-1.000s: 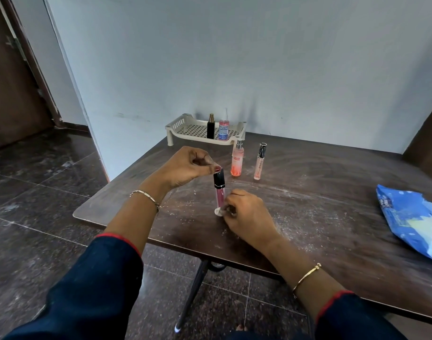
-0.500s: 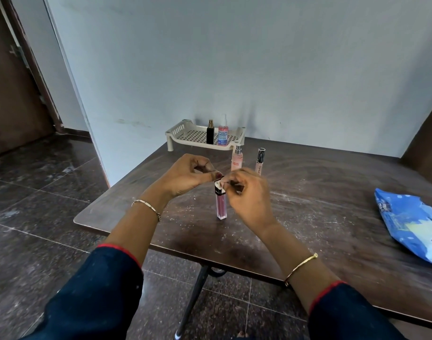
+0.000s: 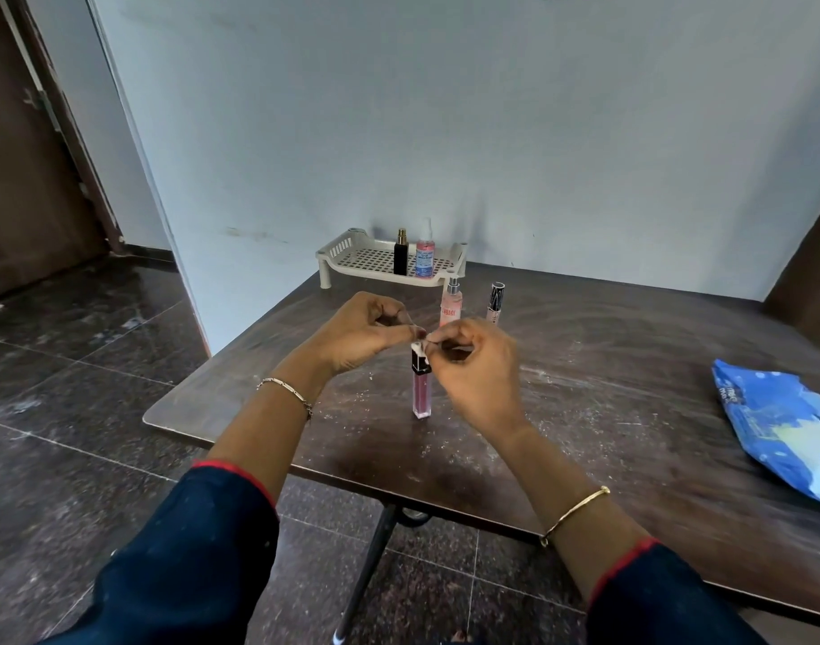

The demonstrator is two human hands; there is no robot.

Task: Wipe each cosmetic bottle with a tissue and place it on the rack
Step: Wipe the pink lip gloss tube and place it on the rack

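Nearest the wearer, the gloss tube point(image 3: 421, 388) stands upright on the table point(image 3: 584, 412), pink body bare, black cap at the top. The right hand point(image 3: 473, 365) was down at the tube's foot a second ago; it has climbed the whole length and now sits at the cap, thumb and forefinger pinched together on a small wad of tissue point(image 3: 419, 352) pressed to the cap's top. The left hand point(image 3: 361, 332) has kept its place, fingers curled, its fingertips nipping the cap top from 9 o'clock to steady it. By my reckoning the wipe of this tube is close to done, and carrying it to the rack is what remains.

From the tube, at 1 o'clock a peach spray bottle point(image 3: 451, 304) and a slim tube point(image 3: 495, 302) wait upright on the table, apparently not yet wiped. At 3 o'clock, well apart, lies a blue packet point(image 3: 771, 421).

Farthest, at 12 o'clock against the wall, the white slotted rack point(image 3: 352, 253) holds two things side by side towards its right end: a black bottle point(image 3: 401, 253) and a clear spray bottle point(image 3: 425, 253) with a blue label, so two of five are placed
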